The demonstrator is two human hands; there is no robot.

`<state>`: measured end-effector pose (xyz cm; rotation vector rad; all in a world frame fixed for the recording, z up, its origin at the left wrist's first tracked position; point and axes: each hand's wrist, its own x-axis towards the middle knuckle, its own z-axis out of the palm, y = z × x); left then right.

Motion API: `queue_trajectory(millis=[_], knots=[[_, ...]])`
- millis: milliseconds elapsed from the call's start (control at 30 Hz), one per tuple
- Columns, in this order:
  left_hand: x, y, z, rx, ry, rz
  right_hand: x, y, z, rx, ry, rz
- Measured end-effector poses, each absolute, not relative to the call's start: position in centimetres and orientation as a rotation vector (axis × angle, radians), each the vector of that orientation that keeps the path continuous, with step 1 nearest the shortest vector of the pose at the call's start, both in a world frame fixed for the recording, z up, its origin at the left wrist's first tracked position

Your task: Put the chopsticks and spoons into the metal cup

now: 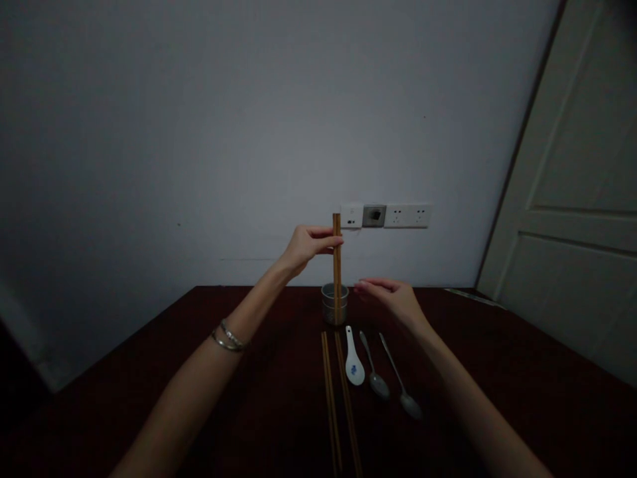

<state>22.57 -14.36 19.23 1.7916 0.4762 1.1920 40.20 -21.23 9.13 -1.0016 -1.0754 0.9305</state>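
Note:
My left hand pinches a pair of wooden chopsticks near their top and holds them upright. Their lower part is in front of a round metal holder, near its right side. Just right of the holder is my right hand, its fingertips drawn together, with nothing visible in them. Nearer to me lie two more pairs of chopsticks, a left pair and a right pair. Beside them are a white spoon with a blue mark and two metal spoons.
The dark red table ends at a grey wall behind the holder. Sockets are set in the wall above it. A pale door stands at the right, and a thin flat strip lies near the table's back right.

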Motion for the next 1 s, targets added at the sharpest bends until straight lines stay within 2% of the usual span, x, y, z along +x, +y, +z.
queue_trajectory(millis=[167,333,467,1000], knots=[[23.6,-10.2,21.9,1.793,0.458,1.297,47.3,-18.1,5.2,-1.092,-0.823,0.711],[24.8,-6.1,22.5,1.823,0.461,1.298,54.1,-17.3,-1.7,-1.808,-0.898,0.195],[25.6,-3.6,21.2,1.8,0.526,1.289,56.1,-17.5,-5.6,-2.051,-1.106,0.052],[26.5,-0.1,13.6,1.64,0.64,1.198,56.6,-16.9,-6.8,-2.152,-1.166,-0.05]])
